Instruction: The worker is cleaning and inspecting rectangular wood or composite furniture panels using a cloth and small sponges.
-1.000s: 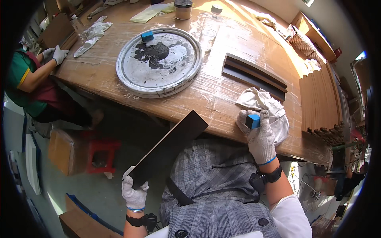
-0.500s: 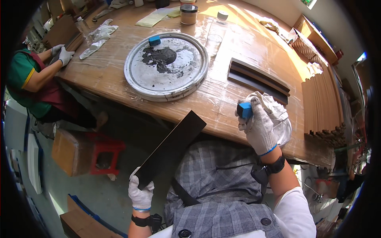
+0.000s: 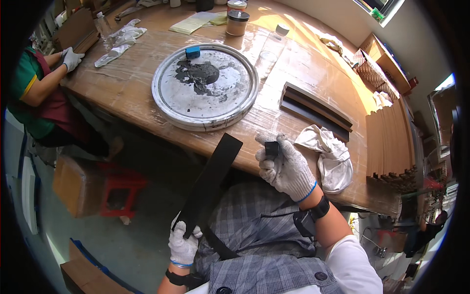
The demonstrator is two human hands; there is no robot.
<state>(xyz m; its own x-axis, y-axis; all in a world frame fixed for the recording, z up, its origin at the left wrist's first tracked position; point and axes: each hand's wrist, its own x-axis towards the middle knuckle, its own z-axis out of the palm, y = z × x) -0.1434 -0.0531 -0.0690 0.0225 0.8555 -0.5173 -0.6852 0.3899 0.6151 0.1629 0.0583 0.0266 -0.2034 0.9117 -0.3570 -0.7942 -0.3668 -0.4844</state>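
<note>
In white knit gloves, my left hand (image 3: pixel 184 245) grips the lower end of a long flat black board (image 3: pixel 209 183), which slants up toward the table edge. Pinched in my right hand (image 3: pixel 291 174) is a small block (image 3: pixel 272 149), its black face showing. The block hangs a little right of the board's upper end, apart from it. A crumpled white cloth (image 3: pixel 335 166) lies on the table beside my right hand. Beyond the board rests a round whitish lid (image 3: pixel 166 109) with smeared black paste (image 3: pixel 198 74) and a blue block (image 3: pixel 193 52) near its far rim.
On the table (image 3: pixel 122 98) are dark grooved strips (image 3: pixel 316 111), a clear bottle (image 3: pixel 269 54), a lidded jar (image 3: pixel 237 24) and a yellowish paper stack (image 3: pixel 191 23). Stacked brown boards (image 3: pixel 389 139) stand at right. A gloved co-worker (image 3: pixel 36 93) works at left, near a red stool (image 3: pixel 122 193).
My right hand has moved left, away from the cloth, and turned the block so its black face shows instead of blue. The board has swung more upright, its upper end shifting left.
</note>
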